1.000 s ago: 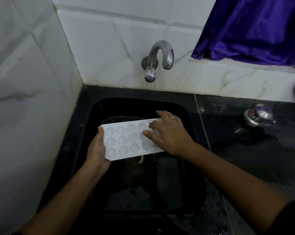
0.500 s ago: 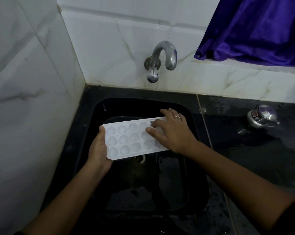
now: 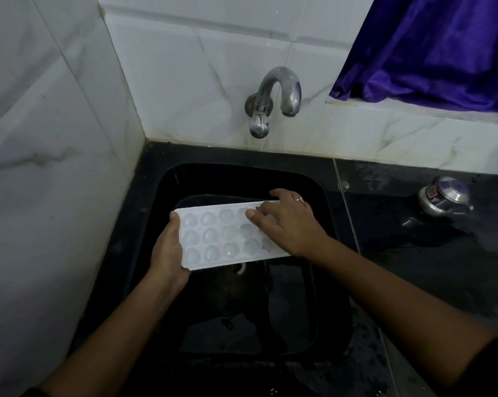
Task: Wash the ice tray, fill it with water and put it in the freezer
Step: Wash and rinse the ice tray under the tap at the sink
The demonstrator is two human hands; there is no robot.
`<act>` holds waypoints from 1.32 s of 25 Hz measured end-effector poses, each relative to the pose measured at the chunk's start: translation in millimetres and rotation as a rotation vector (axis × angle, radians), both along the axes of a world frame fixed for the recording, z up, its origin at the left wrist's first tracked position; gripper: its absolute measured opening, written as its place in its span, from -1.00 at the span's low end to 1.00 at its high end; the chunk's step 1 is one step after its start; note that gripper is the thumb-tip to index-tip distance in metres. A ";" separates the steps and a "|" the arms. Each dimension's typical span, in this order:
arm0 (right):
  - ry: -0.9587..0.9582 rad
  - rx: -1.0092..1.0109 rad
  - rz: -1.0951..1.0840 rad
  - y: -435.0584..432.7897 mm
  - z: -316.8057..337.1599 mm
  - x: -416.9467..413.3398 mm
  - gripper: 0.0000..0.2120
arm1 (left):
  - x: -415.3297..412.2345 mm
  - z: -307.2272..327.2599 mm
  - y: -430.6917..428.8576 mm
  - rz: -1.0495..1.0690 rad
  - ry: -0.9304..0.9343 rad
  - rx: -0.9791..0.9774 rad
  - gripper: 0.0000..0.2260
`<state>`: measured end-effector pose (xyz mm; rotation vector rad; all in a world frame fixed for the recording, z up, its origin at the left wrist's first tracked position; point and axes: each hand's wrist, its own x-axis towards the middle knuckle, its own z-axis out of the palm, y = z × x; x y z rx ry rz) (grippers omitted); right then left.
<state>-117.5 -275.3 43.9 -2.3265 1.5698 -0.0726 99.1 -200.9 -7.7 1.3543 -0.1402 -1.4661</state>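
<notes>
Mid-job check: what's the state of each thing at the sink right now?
Tap: no water running.
Sink: wet inside.
Ice tray: held over the sink, cavities up.
Left hand: grips the tray's left end.
Right hand: lies on the tray's right end.
Counter: wet patch at right.

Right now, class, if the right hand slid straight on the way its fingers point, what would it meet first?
Probably the left hand, gripping the left end of the ice tray; the right hand only crosses moulds before that. Depth is uncertain.
</notes>
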 end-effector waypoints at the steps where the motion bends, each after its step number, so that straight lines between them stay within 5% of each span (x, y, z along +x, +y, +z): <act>1: 0.069 -0.050 0.035 -1.6 -0.4 -0.7 -0.27 | -0.6 -0.2 0.3 -0.003 -0.007 0.000 -0.46; 4: 0.231 -0.187 0.136 -2.4 -3.3 -3.3 -0.24 | -0.1 0.2 -0.3 0.011 0.016 -0.001 -0.45; 7: 0.061 -0.095 0.103 -1.0 -2.5 -4.6 -0.29 | 2.2 2.4 -1.4 0.018 0.005 -0.005 -0.46; 24: -0.118 -0.051 0.005 -2.5 -5.1 -2.0 -0.27 | 4.3 0.8 0.0 -0.005 -0.012 -0.014 -0.44; 29: 0.317 -0.270 0.239 -5.6 -0.1 0.0 -0.22 | -1.2 2.3 0.8 -0.005 0.005 -0.017 -0.45; 33: 0.166 -0.120 0.217 0.4 -3.4 -9.6 -0.22 | 6.8 -0.5 1.4 0.012 0.000 -0.007 -0.45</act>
